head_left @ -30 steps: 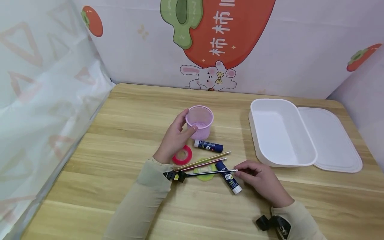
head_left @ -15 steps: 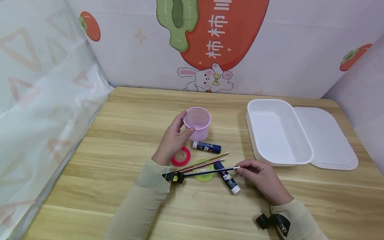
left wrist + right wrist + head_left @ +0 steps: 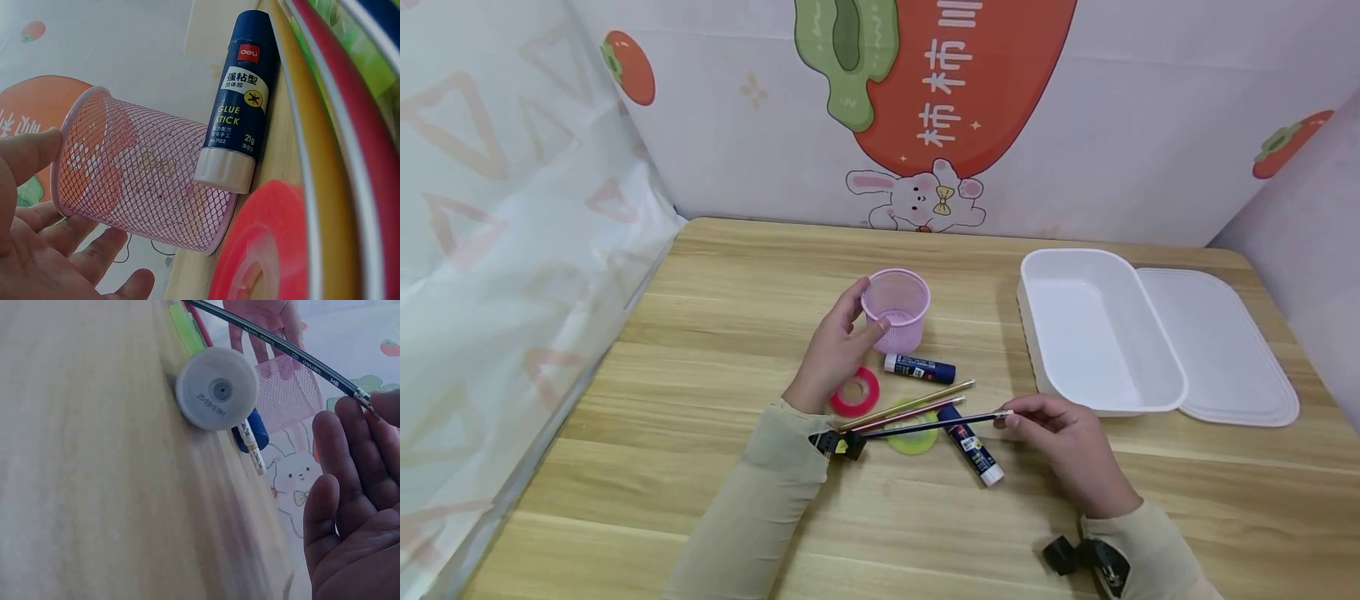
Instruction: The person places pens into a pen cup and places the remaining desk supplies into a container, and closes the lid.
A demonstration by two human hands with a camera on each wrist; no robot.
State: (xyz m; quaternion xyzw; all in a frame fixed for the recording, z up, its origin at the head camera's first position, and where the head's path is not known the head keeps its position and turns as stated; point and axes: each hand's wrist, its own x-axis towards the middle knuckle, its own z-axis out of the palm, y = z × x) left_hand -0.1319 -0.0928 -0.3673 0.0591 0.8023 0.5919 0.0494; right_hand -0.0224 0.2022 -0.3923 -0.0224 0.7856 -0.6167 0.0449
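Observation:
My left hand [image 3: 833,357] holds the rim of a pink mesh pen cup [image 3: 898,333] between thumb and fingers; the cup stands upright on the table. Between the thumb and a finger of my right hand [image 3: 1071,450] is the eraser end of a dark blue pencil [image 3: 281,345]. That pencil slants across a glue stick [image 3: 973,450], and its other end is hidden behind the left wrist camera. Beside it lie a yellow pencil [image 3: 917,402] and a red pencil [image 3: 925,407]. Another glue stick [image 3: 240,100] lies in front of the cup.
A red tape roll [image 3: 874,392] lies near my left wrist. Under the pencils is a yellow-green round item [image 3: 913,446], partly covered. To the right, an open white box [image 3: 1097,333] overlaps its flat white lid [image 3: 1240,358]. A printed cloth [image 3: 737,158] hangs behind the table.
My right hand has shifted slightly to the right, drawing the dark blue pencil along and lifting its eraser end a little. The left hand stays on the cup.

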